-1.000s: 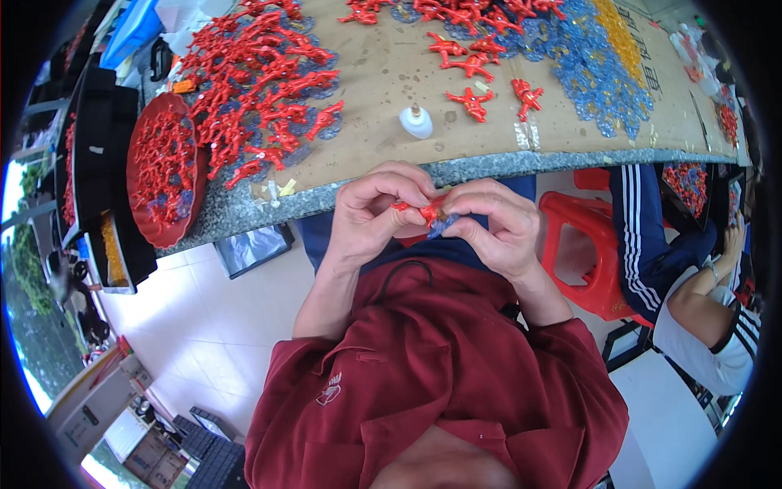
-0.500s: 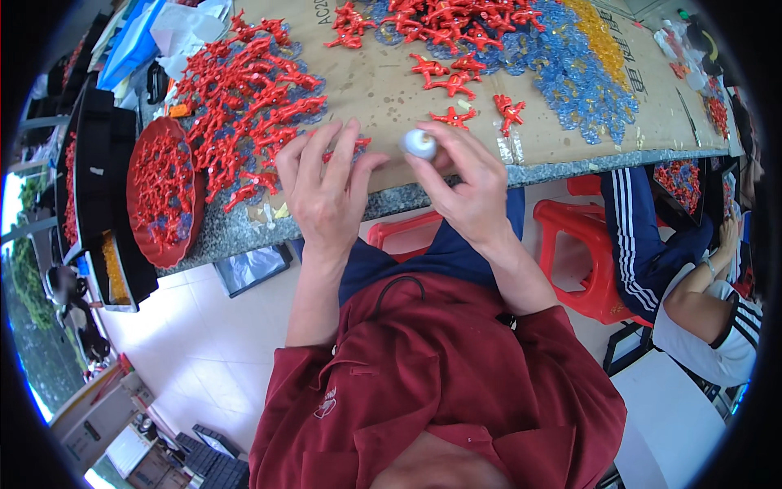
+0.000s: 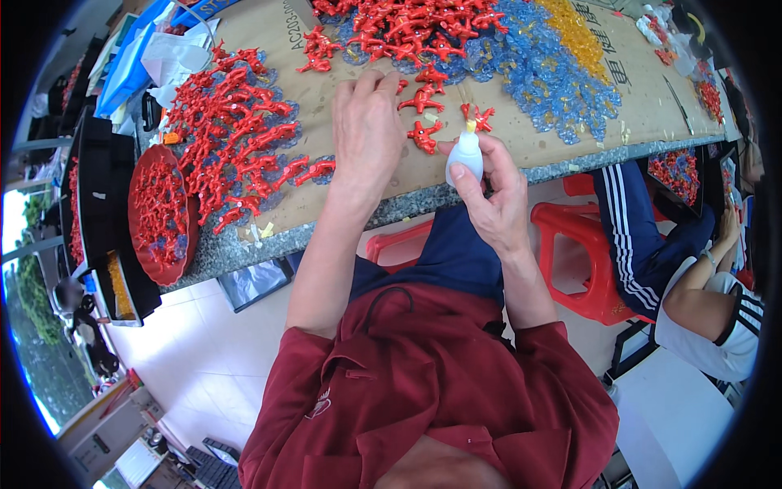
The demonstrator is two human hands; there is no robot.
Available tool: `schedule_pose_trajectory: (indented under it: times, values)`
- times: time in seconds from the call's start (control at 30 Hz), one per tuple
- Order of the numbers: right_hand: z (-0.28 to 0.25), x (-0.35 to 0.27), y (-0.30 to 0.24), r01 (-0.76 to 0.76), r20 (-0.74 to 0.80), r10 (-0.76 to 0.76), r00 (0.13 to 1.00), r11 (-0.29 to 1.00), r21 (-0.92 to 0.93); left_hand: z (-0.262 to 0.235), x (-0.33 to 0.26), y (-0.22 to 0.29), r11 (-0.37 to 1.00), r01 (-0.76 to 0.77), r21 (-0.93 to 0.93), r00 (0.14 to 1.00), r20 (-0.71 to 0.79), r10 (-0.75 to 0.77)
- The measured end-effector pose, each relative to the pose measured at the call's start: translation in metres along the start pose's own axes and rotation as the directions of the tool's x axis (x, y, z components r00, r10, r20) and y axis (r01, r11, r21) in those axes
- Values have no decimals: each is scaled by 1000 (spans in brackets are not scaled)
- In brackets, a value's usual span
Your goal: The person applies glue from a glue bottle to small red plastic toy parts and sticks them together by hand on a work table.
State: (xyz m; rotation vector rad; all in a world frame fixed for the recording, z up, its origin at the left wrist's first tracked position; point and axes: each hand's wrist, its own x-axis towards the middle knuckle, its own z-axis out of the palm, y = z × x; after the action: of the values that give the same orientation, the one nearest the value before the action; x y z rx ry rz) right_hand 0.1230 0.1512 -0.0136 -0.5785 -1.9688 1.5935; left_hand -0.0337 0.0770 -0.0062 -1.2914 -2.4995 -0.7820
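My right hand (image 3: 498, 191) is closed round a small white squeeze bottle (image 3: 464, 160). Its yellowish nozzle points away from me, close to a red plastic figure (image 3: 479, 116); whether they touch I cannot tell. Over the cardboard, my left hand (image 3: 368, 122) has its fingers bent and close together, the fingertips hidden. Just beside them, part of a red figure shows (image 3: 401, 86). Several loose red figures (image 3: 420, 99) lie between my hands. To the left, many more red figures (image 3: 236, 122) lie spread with clear blue discs.
Across the table are heaps of red figures (image 3: 423, 24), clear blue discs (image 3: 546, 73) and yellow pieces (image 3: 574, 37). A red dish (image 3: 189, 236) of figures stands at the left edge. At right are a red stool (image 3: 562, 269) and another person's arm (image 3: 696, 285).
My left hand has moved away from me, from the left pile's edge to the loose figures, and its fingers have drawn together. My right hand has tipped the bottle, its nozzle now facing away.
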Motion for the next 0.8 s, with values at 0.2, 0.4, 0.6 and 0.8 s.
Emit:
schedule_pose_trajectory:
  times: [0.2, 0.4, 0.6, 0.8]
  values:
    - [9, 0, -3, 69, -69, -58, 996, 983, 170, -7, -6, 5, 973, 105, -208, 992, -50, -118]
    - [13, 0, -10, 59, -99, -42, 994, 983, 176, -32, -29, 23, 906, 92, -414, 942, -259, -214]
    - [35, 1, -6, 320, -274, -292, 916, 945, 65, -37, -63, 32, -58, 432, -900, 836, 423, -349]
    - [34, 0, -12, 363, -27, -370, 929, 921, -144, -40, -96, 32, -325, 488, -810, 776, 573, -264]
